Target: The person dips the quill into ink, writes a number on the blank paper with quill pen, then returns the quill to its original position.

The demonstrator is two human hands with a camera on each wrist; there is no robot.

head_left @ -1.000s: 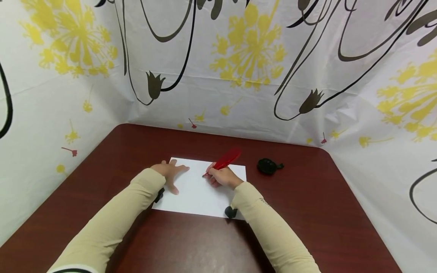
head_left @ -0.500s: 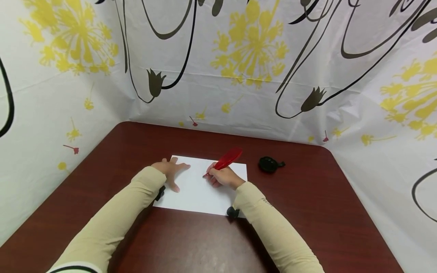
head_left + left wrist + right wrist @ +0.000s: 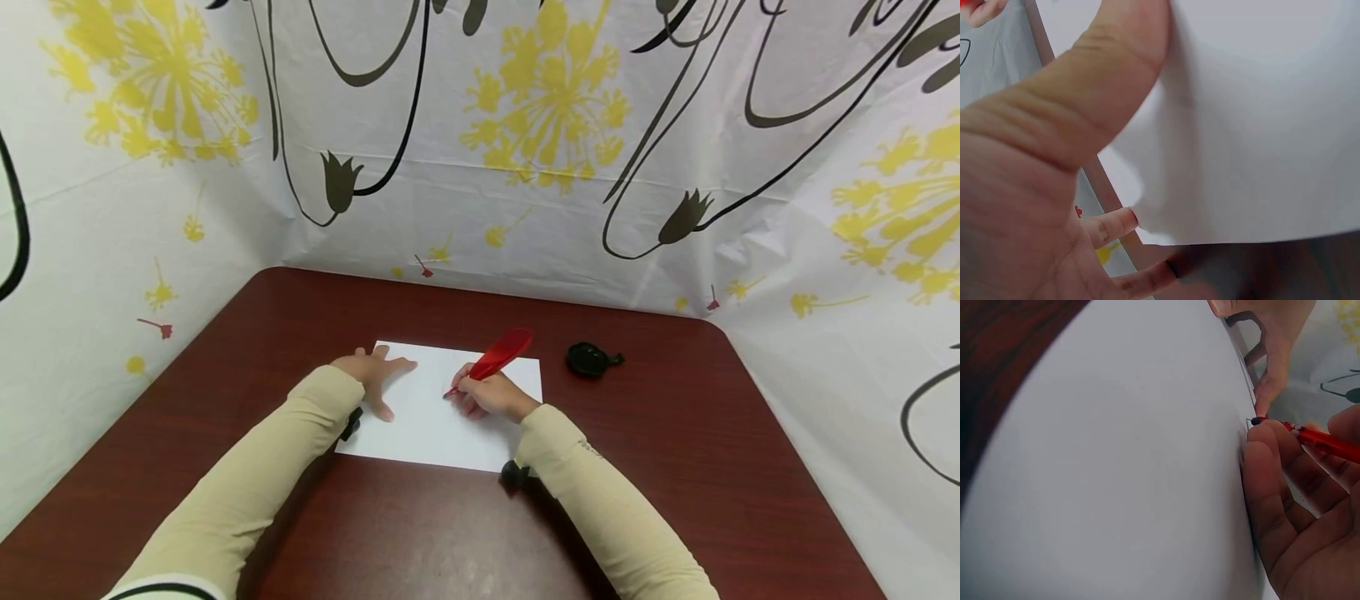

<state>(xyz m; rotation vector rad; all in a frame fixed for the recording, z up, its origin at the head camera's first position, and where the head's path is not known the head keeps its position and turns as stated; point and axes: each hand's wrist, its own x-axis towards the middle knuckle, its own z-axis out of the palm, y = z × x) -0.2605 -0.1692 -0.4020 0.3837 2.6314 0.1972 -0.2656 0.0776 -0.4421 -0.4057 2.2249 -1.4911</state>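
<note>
Sheet (image 3: pixel 438 417) lies flat on the tabletop (image 3: pixel 675 467), near the middle, a little toward the far edge; its long sides run roughly parallel to that edge.

Left hand (image 3: pixel 372 375): grip open, fingers spread and straight, pressing flat on the sheet's far-left corner. Left wrist view shows the thumb (image 3: pixel 1116 69) lying on the white paper and fingertips past the paper's edge.

Right hand (image 3: pixel 491 394): grip closed around a red pen (image 3: pixel 491 360), fingers curled round the shaft. Pen tip touches the sheet, right of centre, toward the sheet's far edge. Red feather-shaped top of the pen tilts up and away toward the far-right corner of the tabletop. Right wrist view: dark tip (image 3: pixel 1255 421) in contact with the paper, just beside the curled fingers. Any marks on the paper are too faint to read.

Black lid (image 3: pixel 590 360) sits on the tabletop beyond the sheet's right edge, apart from it, toward the far-right corner.
</note>
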